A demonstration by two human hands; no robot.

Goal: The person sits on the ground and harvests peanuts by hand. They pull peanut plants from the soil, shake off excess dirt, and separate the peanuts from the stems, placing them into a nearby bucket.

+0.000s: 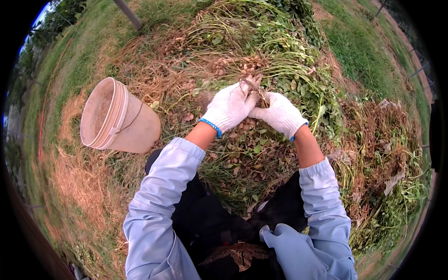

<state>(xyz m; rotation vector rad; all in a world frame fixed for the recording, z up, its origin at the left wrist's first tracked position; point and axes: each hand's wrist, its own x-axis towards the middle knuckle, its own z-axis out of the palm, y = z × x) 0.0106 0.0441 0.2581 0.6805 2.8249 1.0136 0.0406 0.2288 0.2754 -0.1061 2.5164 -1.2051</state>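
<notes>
My left hand (232, 105), in a white knitted glove with a blue cuff edge, is closed around the root end of a peanut plant (257, 87). My right hand (280, 113), gloved alike, meets it at the thumbs and has its fingers on the same roots. Just beyond the hands lie clusters of peanuts in their shells (219, 66) on pulled peanut plants (290, 70) with green leaves and long stems. Left of my hands, a whitish plastic bucket (141, 120) with a wire handle leans tilted, its mouth facing left; no contents show inside.
Dry grass (84, 175) covers the ground at the left. A heap of plant stalks (378, 168) with brown roots and scraps of plastic film lies at the right. A post (129, 15) stands at the top left. Fallen leaves (241, 154) lie between my knees and hands.
</notes>
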